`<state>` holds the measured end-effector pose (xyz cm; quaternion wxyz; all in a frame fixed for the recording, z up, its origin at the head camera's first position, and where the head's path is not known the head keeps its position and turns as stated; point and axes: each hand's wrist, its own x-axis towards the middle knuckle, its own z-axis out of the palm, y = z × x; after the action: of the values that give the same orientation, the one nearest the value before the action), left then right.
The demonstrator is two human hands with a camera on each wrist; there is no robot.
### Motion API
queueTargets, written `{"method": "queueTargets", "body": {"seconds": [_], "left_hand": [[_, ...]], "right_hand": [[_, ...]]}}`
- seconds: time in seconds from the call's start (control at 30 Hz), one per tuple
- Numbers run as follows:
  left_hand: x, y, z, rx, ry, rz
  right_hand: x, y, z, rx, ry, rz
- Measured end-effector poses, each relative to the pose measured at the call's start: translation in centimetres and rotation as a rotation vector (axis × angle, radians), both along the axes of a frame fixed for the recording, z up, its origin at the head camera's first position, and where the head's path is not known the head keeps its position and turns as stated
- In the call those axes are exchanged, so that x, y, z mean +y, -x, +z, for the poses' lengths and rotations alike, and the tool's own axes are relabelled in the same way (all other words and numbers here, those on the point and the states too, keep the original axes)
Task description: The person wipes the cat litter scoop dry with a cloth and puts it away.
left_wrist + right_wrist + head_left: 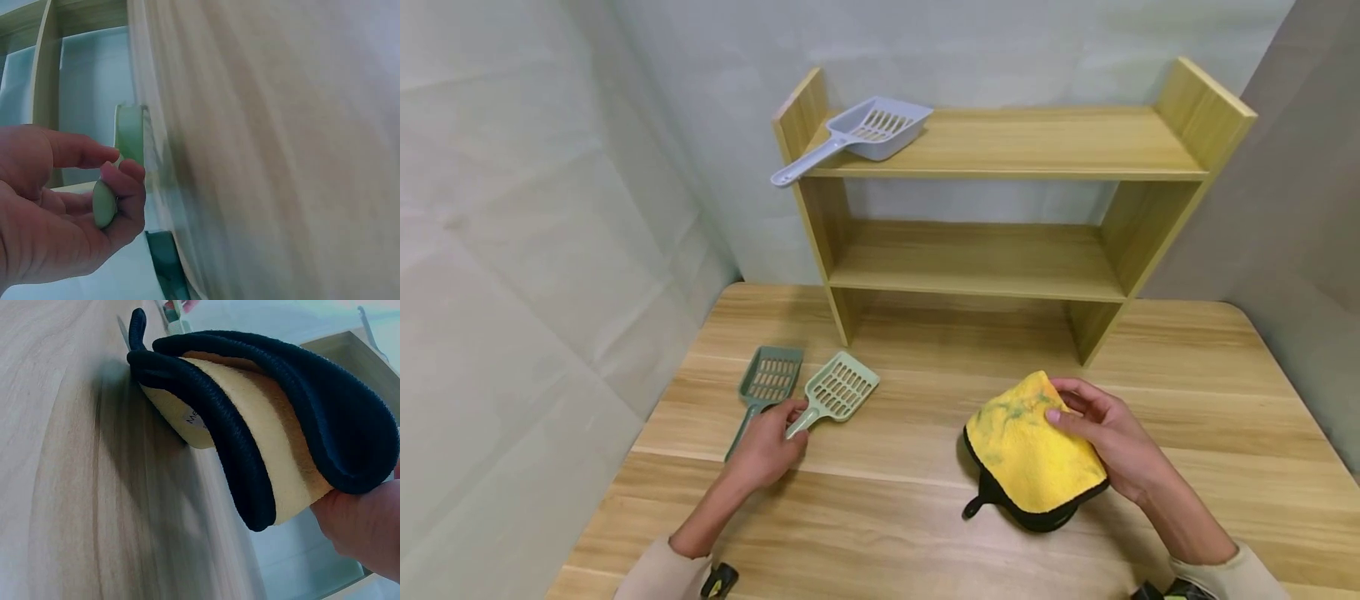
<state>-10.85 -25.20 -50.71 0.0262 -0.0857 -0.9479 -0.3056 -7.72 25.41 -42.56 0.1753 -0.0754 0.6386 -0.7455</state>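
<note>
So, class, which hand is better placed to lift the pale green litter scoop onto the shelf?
Probably the left hand: it grips the pale green litter scoop by its handle, whereas the right hand, farther off, holds the black-edged yellow cloth.

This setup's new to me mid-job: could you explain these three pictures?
No machine here: a person works bare-handed. The wide picture looks forward and down from the head; the other two look from each wrist. The left hand holds a pale green scoop by its handle, and a dark green scoop lies nearby on the table. The right hand holds a folded yellow cloth with black edging. Behind stands a wooden shelf with a lavender scoop on top.
</note>
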Motion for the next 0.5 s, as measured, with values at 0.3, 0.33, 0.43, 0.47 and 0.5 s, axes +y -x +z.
{"method": "queueTargets", "body": {"seconds": [0.3,0.33,0.43,0.47,0.5], "left_hand": [[4.2,-1.7,7.9,0.049,-0.029,0.053],[4.4,-1.7,8.3,0.054,-0.016,0.062],[5.3,-1.2,9.0,0.076,0.013,0.071],[5.5,-1.0,9.2,0.086,0.020,0.064],[5.8,-0.8,9.3,0.096,0.025,0.056]], "right_hand": [[0.0,0.1,0.0,0.034,-0.017,-0.041],[-0.1,0.2,0.1,0.034,-0.014,-0.043],[-0.1,0.2,0.1,0.034,-0.009,-0.050],[-0.2,0.2,0.1,0.035,-0.006,-0.050],[-0.2,0.3,0.1,0.036,-0.004,-0.052]]}}
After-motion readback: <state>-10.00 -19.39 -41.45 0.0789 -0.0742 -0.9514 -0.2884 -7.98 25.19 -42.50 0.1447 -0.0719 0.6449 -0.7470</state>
